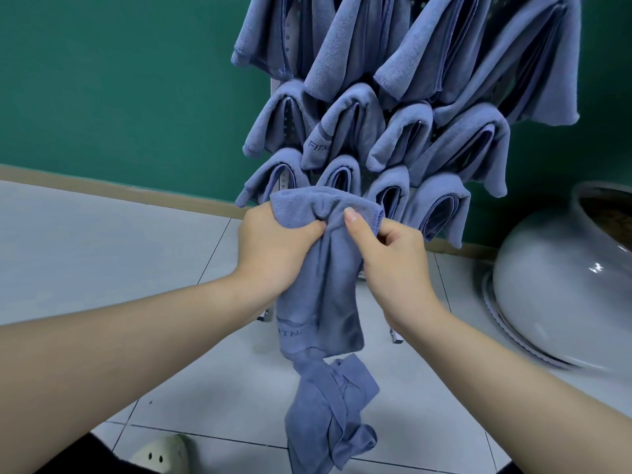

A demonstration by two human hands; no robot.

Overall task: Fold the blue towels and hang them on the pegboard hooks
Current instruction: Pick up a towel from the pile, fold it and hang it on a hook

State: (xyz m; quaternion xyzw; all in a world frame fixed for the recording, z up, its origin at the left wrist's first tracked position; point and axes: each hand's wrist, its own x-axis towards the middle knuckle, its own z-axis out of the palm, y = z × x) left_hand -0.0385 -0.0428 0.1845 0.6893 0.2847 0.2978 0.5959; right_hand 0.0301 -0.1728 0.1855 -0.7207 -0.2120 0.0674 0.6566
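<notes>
The blue towel [321,268] is hanging between the two hands just in front of the bottom row of the rack, its top edge bunched and its lower part trailing down in a twisted tail toward the floor tiles [102,241]. The left hand [273,248] is gripping the upper left corner in a closed fist; the right hand [390,248] is pinching the upper right edge, thumb lying flat on the cloth. It looks as if the fold is only half made. To do it well, I'd say the tail needs shaking out and bringing up so the layers lie even before it is draped over a hook. Behind, the hung towels [393,97] are covering nearly all of the white pegboard [286,35], so a free hook is hard to make out. A pale round basin [547,285] is sitting at the right, against the green wall [119,80].
</notes>
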